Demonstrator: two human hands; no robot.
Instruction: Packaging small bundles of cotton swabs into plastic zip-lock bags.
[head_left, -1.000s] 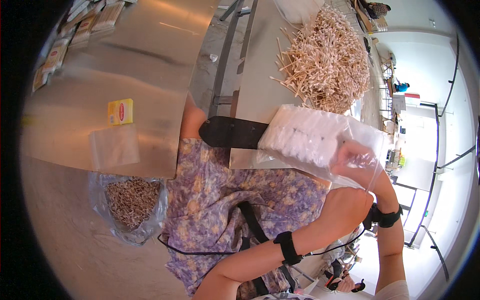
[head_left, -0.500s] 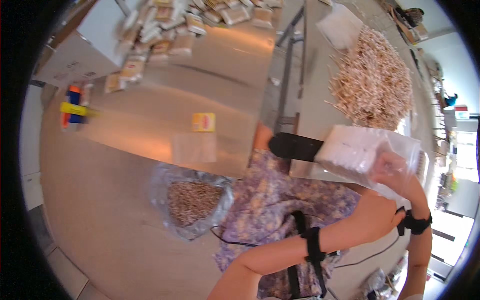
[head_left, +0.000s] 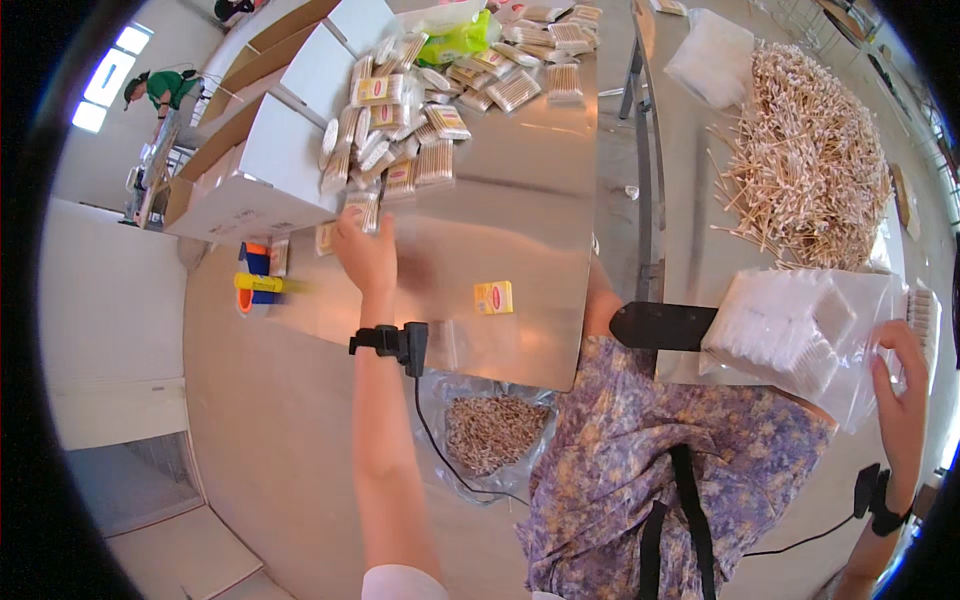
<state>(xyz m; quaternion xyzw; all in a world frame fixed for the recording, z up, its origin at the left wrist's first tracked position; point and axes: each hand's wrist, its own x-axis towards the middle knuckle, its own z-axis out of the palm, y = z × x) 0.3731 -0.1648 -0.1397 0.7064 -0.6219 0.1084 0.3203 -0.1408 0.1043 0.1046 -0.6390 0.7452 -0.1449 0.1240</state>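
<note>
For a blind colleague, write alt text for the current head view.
A person's left hand is at a heap of small swab packs on a metal table; the right hand is at a clear plastic bag beside a pile of loose cotton swabs.

Clear bag (head_left: 800, 335), white packs (head_left: 770, 322) inside (right end slack); swab pack (head_left: 368, 208) beside heap (head_left: 415, 130).

Beyond a blue-and-orange plastic tool (head_left: 257, 262) with a yellow bar (head_left: 258, 283), a person in a green top (head_left: 174, 89) is near a bright rectangular window (head_left: 98, 95).
</note>
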